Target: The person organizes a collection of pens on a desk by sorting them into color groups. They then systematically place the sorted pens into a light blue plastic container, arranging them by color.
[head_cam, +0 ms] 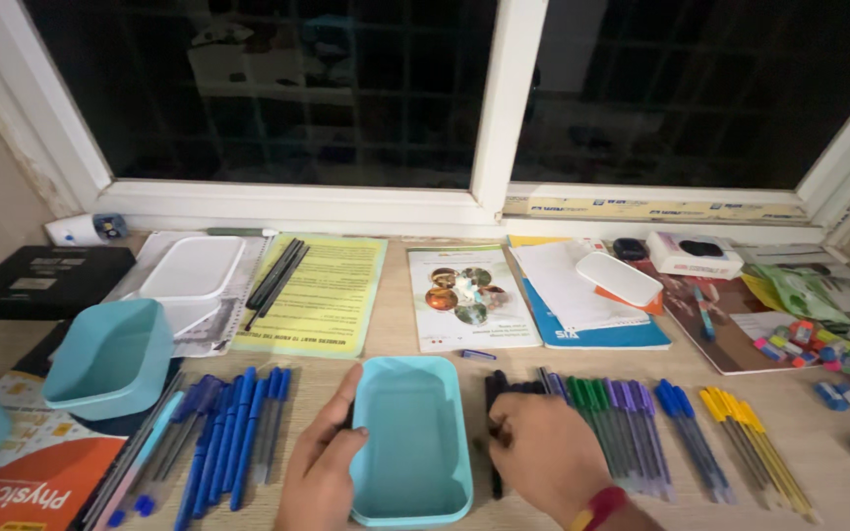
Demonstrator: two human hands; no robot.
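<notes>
Several groups of pens lie sorted by colour along the desk under the dark window. At the far left an upturned teal tub (108,356) sits on a textbook, with a row of blue pens (233,433) fanned beside it. Next comes the left hand (325,462), resting against the left wall of the open teal box (411,447), fingers loosely curled on its rim, steadying rather than clenching. That box stands empty at the middle of the near edge, between the two hands. Just right of it, the right hand (543,452) is pressed down over the black pens (495,413), fingers bent around them; whether it has actually closed on any I cannot tell, since the fingertips are hidden. Further right lie green pens (587,413), purple pens (632,418), another set of blue ones, then yellow pens (750,433), and erasers (828,359) scattered at the edge. By my reading, gathering the black pens is the step in hand; the next move would call for pinching them together and lifting them leftward over the box wall.
</notes>
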